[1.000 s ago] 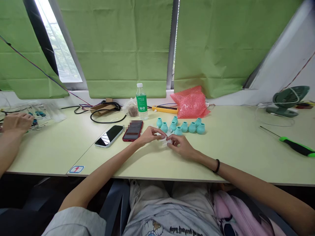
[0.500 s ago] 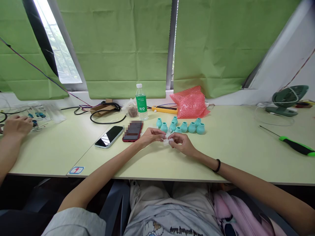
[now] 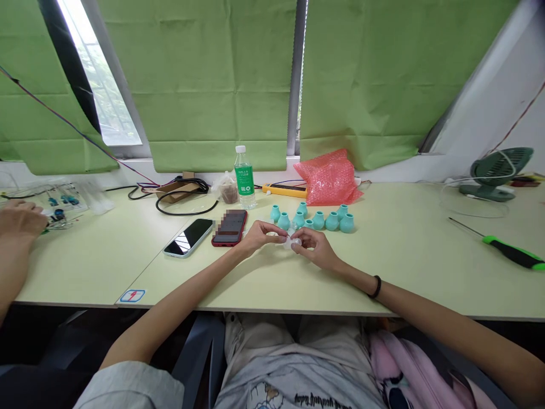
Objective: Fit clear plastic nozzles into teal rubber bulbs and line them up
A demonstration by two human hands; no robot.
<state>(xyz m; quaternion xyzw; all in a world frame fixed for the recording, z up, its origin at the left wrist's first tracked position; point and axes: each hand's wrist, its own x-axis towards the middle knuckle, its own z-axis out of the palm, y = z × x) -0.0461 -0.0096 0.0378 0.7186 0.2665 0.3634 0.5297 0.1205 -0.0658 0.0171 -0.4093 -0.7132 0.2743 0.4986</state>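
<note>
Translucent plastic [image 3: 292,243] is held between the left hand [image 3: 260,237] at nine o'clock and the right hand [image 3: 319,250] at three — both pinched closed on it — with turquoise pots [image 3: 318,221] grouped just beyond, from eleven to two.

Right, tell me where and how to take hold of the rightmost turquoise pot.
Best to pinch the rightmost turquoise pot by its neck, coming from above and the right. It looks upright, and the neck narrows above a round belly, which could slip more easily; the neighbouring turquoise pot crowds its left, while nothing stands close on its right.
</note>
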